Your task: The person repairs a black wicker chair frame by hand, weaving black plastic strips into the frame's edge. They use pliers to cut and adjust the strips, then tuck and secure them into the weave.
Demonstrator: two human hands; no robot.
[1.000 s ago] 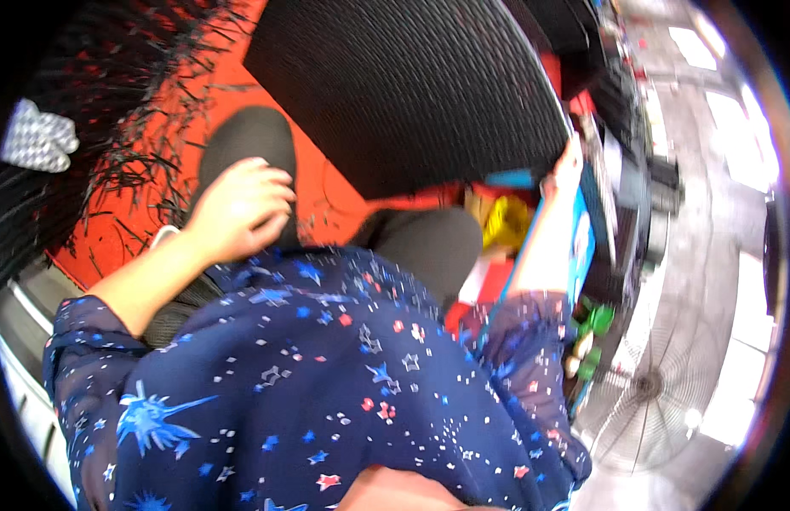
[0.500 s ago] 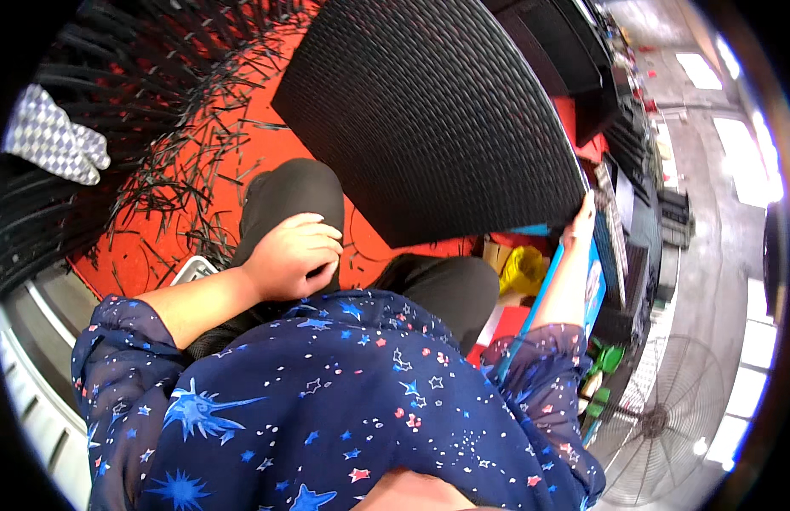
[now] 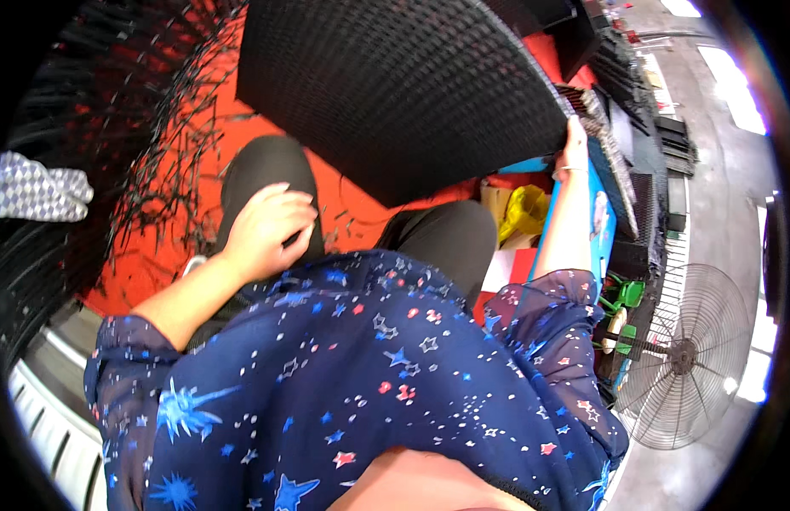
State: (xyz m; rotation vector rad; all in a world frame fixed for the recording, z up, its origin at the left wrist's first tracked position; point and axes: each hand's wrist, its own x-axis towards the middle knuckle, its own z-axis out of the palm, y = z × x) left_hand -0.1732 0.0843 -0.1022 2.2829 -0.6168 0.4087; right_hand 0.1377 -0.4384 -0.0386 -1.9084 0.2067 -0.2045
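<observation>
A large black woven rattan panel (image 3: 403,94) stands tilted in front of my knees, its lower corner near the red floor covering. At its right edge my right hand (image 3: 572,152) holds on, fingers wrapped partly behind the rim. My left hand (image 3: 271,226) rests on my left thigh, just behind the knee, with nothing in it. Its fingers lie loosely over the dark trousers (image 3: 263,166), the thumb a little apart. What the panel's lower corner rests on cannot be told.
Black strips (image 3: 161,196) lie scattered on the red covering (image 3: 220,149). Dense black strands bearing a checkered glove (image 3: 42,189) fill the left. Right of my legs are a blue box (image 3: 601,221) and a yellow bag (image 3: 527,210). A large fan (image 3: 683,356) stands at far right.
The panel and both hands sit higher in the picture, as my view has shifted. My right hand keeps its grip on the panel's edge. My left hand stays on the thigh.
</observation>
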